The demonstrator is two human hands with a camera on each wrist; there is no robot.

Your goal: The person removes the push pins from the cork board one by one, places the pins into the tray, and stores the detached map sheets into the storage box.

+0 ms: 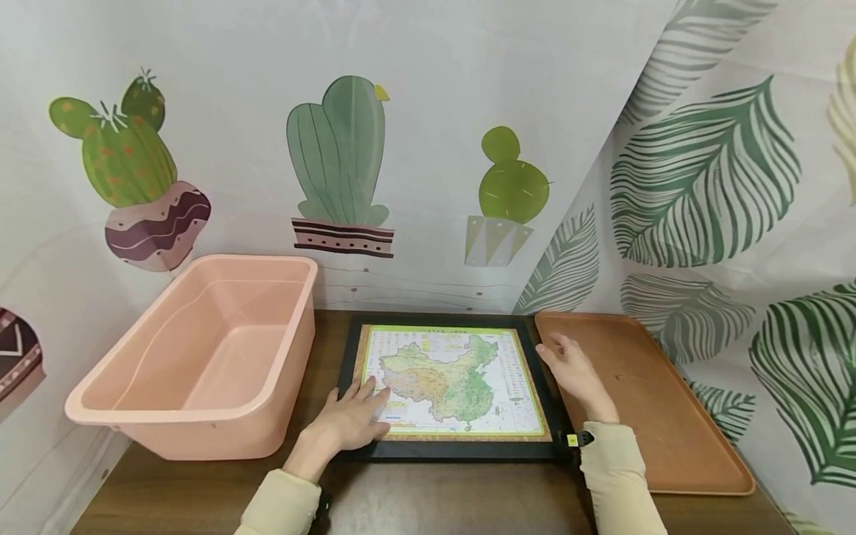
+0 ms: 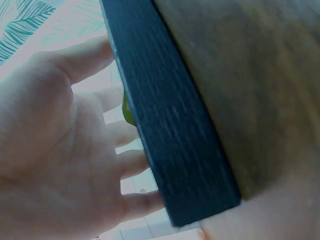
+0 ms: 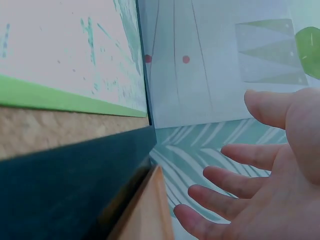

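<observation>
A map (image 1: 438, 379) in a black frame (image 1: 468, 449) lies flat on the table, with a strip of cork-like border around the printed sheet. My left hand (image 1: 351, 417) rests over the frame's lower left corner, fingers spread onto the map. In the left wrist view its fingertips reach behind the black frame edge (image 2: 175, 120). Near the frame's right side is my right hand (image 1: 574, 373), fingers loosely extended. The right wrist view shows that hand (image 3: 265, 170) apart from the frame, holding nothing.
A deep pink plastic tub (image 1: 194, 416) stands on the left of the table. To the right lies a brown tray (image 1: 658, 416), close beside the frame. A patterned cloth (image 1: 428, 148) with cacti and leaves hangs behind the wooden table (image 1: 428, 494).
</observation>
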